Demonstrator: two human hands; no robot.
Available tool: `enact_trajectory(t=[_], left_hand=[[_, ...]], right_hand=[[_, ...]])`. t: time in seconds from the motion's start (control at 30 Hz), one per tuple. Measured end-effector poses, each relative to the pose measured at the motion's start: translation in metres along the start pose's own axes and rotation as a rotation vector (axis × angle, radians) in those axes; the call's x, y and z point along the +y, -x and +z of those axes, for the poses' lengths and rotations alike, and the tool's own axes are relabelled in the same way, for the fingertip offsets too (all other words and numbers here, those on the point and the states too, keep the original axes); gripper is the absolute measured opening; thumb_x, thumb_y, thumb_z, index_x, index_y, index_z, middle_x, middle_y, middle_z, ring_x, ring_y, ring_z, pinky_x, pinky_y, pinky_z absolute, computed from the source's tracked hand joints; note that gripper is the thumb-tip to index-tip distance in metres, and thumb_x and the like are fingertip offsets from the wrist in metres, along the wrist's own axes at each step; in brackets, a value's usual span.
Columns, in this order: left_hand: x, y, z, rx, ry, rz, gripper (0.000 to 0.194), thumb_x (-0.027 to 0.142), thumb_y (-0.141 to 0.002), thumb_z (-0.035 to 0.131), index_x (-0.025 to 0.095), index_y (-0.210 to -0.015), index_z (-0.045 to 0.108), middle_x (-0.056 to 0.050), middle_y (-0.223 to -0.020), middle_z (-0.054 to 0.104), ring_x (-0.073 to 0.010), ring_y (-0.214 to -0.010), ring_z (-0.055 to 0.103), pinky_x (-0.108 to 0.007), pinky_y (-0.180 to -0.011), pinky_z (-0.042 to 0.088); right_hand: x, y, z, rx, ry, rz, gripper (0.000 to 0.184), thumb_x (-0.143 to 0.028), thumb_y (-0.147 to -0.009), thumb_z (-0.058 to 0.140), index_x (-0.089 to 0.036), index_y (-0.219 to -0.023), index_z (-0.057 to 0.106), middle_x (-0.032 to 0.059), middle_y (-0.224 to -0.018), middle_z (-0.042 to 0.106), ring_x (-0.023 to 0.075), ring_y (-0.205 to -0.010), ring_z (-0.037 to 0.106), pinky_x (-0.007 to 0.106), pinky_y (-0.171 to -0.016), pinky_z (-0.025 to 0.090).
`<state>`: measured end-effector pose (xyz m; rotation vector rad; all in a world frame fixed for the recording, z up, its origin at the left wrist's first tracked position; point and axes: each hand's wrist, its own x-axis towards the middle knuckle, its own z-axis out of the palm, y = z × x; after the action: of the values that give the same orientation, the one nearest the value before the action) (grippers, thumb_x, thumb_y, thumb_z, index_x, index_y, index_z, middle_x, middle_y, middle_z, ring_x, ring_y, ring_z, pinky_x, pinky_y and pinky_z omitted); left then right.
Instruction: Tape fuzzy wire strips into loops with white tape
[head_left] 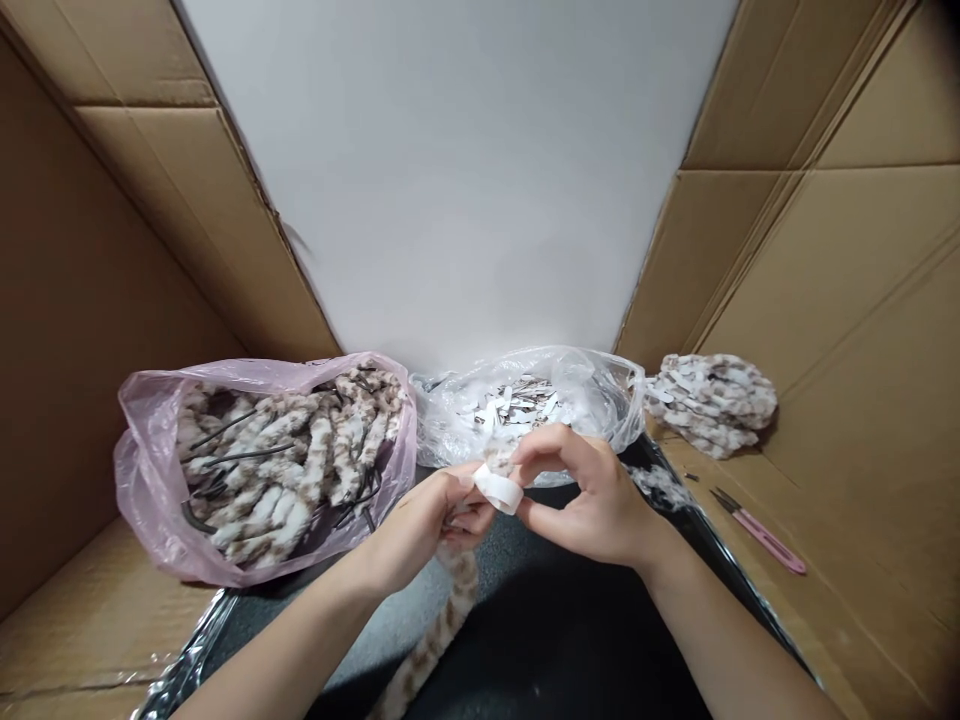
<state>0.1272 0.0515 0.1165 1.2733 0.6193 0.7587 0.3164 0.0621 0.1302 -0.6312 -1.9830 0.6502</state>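
Observation:
My left hand [442, 510] is closed round the upper end of a furry white-and-brown plush tail [442, 625], whose length hangs down toward the lower edge of the view. A white strip [499, 490] is bent into a loop at that end, between my two hands. My right hand [592, 495] pinches the right side of the strip between thumb and index finger. A bit of spotted plush shows just above the loop. The inner fingers of my left hand are partly hidden.
On the left stands a pink plastic bag [146, 520] of plush tails with dark cords. A clear plastic bag [442, 440] behind my hands holds white strips. Finished-looking plush pieces [716, 405] are piled at right. Pink-handled thread snips [769, 540] lie on the cardboard [847, 610].

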Motion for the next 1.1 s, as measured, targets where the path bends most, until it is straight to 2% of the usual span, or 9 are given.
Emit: enact_trajectory(t=[0.1, 0.27, 0.33, 0.43, 0.6, 0.7, 0.87, 0.97, 1.1], left_hand=[[0.004, 0.002, 0.001, 0.037, -0.109, 0.021, 0.027, 0.039, -0.091, 0.039, 0.019, -0.072, 0.039, 0.006, -0.060, 0.023, -0.0092, -0.051, 0.016, -0.022, -0.046, 0.017], [0.015, 0.006, -0.001, 0.120, -0.651, 0.099, 0.029, 0.036, -0.096, 0.034, 0.019, -0.076, 0.045, 0.003, -0.063, 0.040, -0.0111, -0.054, 0.035, -0.023, -0.050, 0.028], [0.016, 0.006, -0.001, 0.094, -0.911, 0.113, 0.028, 0.031, -0.096, 0.034, 0.019, -0.074, 0.045, 0.003, -0.062, 0.042, -0.0120, -0.055, 0.040, -0.024, -0.052, 0.030], [0.011, 0.004, 0.002, 0.067, -1.314, 0.172, 0.023, 0.022, -0.093, 0.040, 0.019, -0.070, 0.045, 0.003, -0.062, 0.046, -0.0129, -0.054, 0.043, -0.025, -0.053, 0.031], [0.001, 0.002, 0.007, 0.126, -1.778, 0.350, 0.013, 0.019, -0.089, 0.047, 0.017, -0.081, 0.056, -0.002, -0.073, 0.060, -0.0180, -0.059, 0.054, -0.030, -0.057, 0.035], [0.001, 0.003, 0.007, 0.139, -1.834, 0.384, 0.012, 0.016, -0.089, 0.048, 0.014, -0.089, 0.060, -0.005, -0.078, 0.062, -0.0187, -0.062, 0.056, -0.031, -0.059, 0.039], [-0.004, 0.000, 0.000, 0.207, -1.693, 0.617, 0.019, 0.014, -0.093, 0.044, 0.013, -0.107, 0.057, -0.006, -0.087, 0.065, -0.0169, -0.067, 0.056, -0.029, -0.060, 0.040], [-0.008, -0.002, -0.005, 0.245, -1.625, 0.748, 0.015, 0.014, -0.093, 0.047, 0.015, -0.102, 0.059, -0.005, -0.086, 0.068, -0.0145, -0.064, 0.056, -0.027, -0.060, 0.039], [-0.009, -0.004, -0.006, 0.247, -1.614, 0.903, 0.013, 0.010, -0.089, 0.053, 0.015, -0.098, 0.061, -0.004, -0.086, 0.070, -0.0134, -0.064, 0.058, -0.028, -0.059, 0.037]], right_hand=[[0.001, 0.000, -0.001, -0.009, 0.032, -0.070, 0.030, -0.005, -0.073, 0.062, -0.025, -0.094, 0.053, -0.0012, -0.081, 0.068, 0.0147, -0.072, 0.068, 0.029, -0.072, 0.055], [-0.006, 0.000, -0.023, -0.196, 0.013, -0.027, 0.040, -0.006, -0.070, 0.066, -0.026, -0.102, 0.054, -0.0013, -0.083, 0.067, 0.0172, -0.080, 0.066, 0.034, -0.084, 0.051], [-0.006, -0.002, -0.029, -0.102, -0.072, 0.005, 0.033, -0.013, -0.073, 0.068, -0.025, -0.100, 0.056, 0.0011, -0.090, 0.066, 0.0188, -0.088, 0.064, 0.036, -0.088, 0.048], [0.005, -0.006, -0.023, 0.001, -0.207, 0.144, 0.011, -0.024, -0.086, 0.059, -0.022, -0.096, 0.057, 0.0039, -0.097, 0.063, 0.0191, -0.096, 0.060, 0.035, -0.090, 0.046], [0.031, -0.009, 0.006, -0.306, -0.312, 0.510, 0.029, -0.043, -0.092, 0.049, -0.017, -0.083, 0.057, -0.0008, -0.071, 0.056, 0.0133, -0.068, 0.055, 0.026, -0.064, 0.046], [0.038, -0.007, 0.012, -0.326, -0.403, 0.660, 0.030, -0.044, -0.090, 0.052, -0.017, -0.078, 0.054, -0.0036, -0.063, 0.050, 0.0106, -0.057, 0.052, 0.022, -0.053, 0.043], [0.037, -0.009, 0.009, -0.285, -0.534, 0.775, 0.024, -0.035, -0.088, 0.053, -0.017, -0.072, 0.050, -0.0057, -0.054, 0.048, 0.0076, -0.048, 0.047, 0.019, -0.048, 0.042], [0.034, -0.010, 0.007, -0.279, -0.645, 0.839, 0.019, -0.031, -0.084, 0.056, -0.018, -0.072, 0.049, -0.0075, -0.050, 0.047, 0.0058, -0.041, 0.044, 0.018, -0.046, 0.038], [0.031, -0.012, 0.006, -0.335, -0.684, 0.878, 0.012, -0.028, -0.084, 0.053, -0.018, -0.078, 0.051, -0.0040, -0.050, 0.056, 0.0091, -0.045, 0.053, 0.018, -0.046, 0.038]])
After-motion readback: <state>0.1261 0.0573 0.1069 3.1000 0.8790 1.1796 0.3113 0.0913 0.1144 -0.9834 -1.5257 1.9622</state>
